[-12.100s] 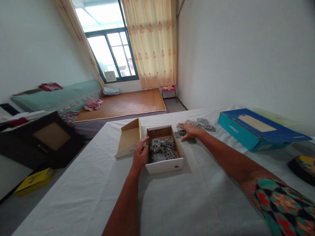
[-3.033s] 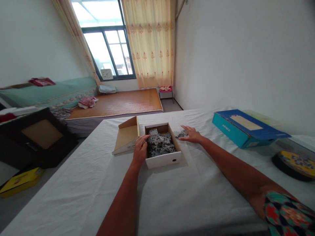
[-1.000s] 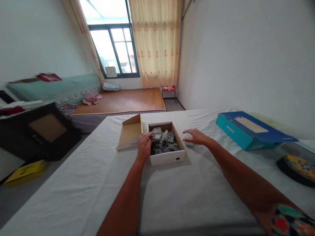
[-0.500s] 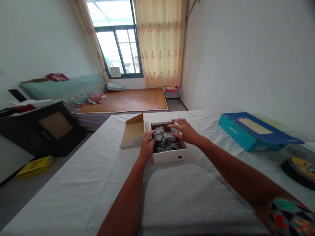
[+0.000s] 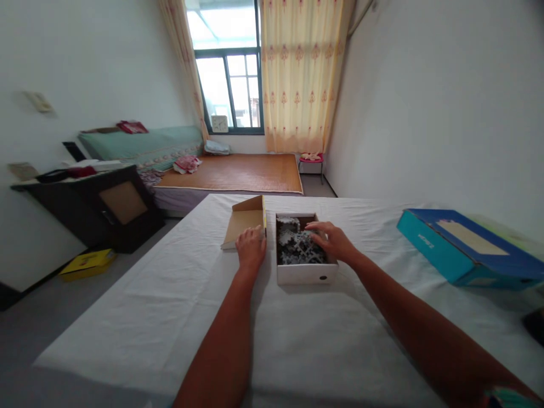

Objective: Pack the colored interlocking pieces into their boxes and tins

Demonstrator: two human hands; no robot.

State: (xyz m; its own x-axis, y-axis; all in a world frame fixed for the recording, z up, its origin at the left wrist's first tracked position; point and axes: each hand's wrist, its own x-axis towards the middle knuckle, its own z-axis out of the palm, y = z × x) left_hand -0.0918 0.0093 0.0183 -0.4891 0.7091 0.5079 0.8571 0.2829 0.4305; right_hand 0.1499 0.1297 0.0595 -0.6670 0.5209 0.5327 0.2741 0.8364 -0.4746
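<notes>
A white cardboard box (image 5: pixel 300 275) full of grey jigsaw-like pieces (image 5: pixel 297 246) stands on the white-covered table. Just left of it lies its lid (image 5: pixel 243 224), inner side up, brown inside with a yellow edge. My left hand (image 5: pixel 251 247) is closed over the lid's near right corner, fingers bent on its edge. Across the right wall of the box reaches my right hand (image 5: pixel 334 241), its thumb and fingers apart over the pieces. I see nothing held in it, though its palm side is partly hidden.
A blue box (image 5: pixel 463 249) lies on the right of the table (image 5: pixel 187 294), with a dark object (image 5: pixel 534 326) nearer at the edge. Beyond stand a bed (image 5: pixel 250 173) and a dark cabinet (image 5: pixel 114 209). On the floor is a yellow box (image 5: pixel 88 265).
My left hand has left the box's left wall and moved onto the lid. My right hand has come lower over the right side of the box. The view has turned left.
</notes>
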